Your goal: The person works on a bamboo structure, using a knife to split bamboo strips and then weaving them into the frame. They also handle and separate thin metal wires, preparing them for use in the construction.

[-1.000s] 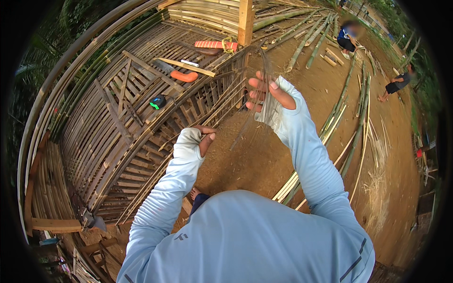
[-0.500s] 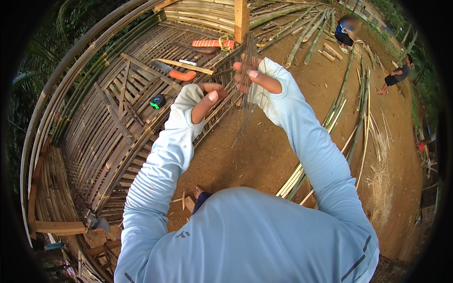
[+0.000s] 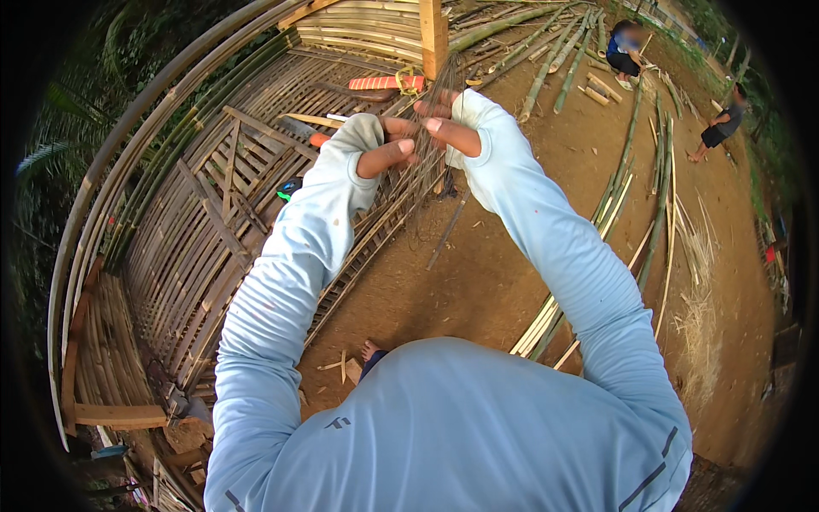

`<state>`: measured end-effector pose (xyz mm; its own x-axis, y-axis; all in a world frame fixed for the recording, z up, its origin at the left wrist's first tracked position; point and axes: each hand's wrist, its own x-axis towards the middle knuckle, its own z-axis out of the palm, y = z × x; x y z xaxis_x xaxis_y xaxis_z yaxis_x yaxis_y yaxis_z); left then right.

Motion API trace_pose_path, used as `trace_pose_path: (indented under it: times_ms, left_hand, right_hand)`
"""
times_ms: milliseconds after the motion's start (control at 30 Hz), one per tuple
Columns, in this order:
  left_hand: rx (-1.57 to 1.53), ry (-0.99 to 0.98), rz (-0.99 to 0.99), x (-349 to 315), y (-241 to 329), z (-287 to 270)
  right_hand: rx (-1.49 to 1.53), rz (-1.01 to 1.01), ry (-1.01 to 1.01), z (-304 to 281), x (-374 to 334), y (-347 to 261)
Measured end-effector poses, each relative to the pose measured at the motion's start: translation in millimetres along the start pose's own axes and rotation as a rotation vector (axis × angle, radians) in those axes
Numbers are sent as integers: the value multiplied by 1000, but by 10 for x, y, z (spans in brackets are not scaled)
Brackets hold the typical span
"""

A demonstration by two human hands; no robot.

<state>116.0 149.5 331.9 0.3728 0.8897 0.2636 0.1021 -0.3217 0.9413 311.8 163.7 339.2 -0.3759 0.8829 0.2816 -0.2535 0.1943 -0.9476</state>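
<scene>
Thin strands (image 3: 424,173) between half-curled hands (image 3: 380,154), against the right thumb (image 3: 456,135)

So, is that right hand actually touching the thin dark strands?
Touching. The head view shows it: the thin dark strands run between the thumb and fingers of the right hand.

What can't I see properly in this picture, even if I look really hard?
All in the head view:
Thin strands: too fine and tangled to count.
Left hand: its fingertips blend into the strands, so I can't tell if its grip has any.
Orange handle: its end is behind the left sleeve.
Crouching person: too small to tell what they're doing.
</scene>
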Motion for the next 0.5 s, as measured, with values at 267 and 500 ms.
trace_pose_path:
  times_ms: [267,500]
  left_hand:
    - [-170,103,-52,22,-54,-66]
    - [-170,106,-65,55,-48,-136]
  right_hand:
    - [1,-96,-63,-4,66,5]
    - [169,-90,-52,-26,121,122]
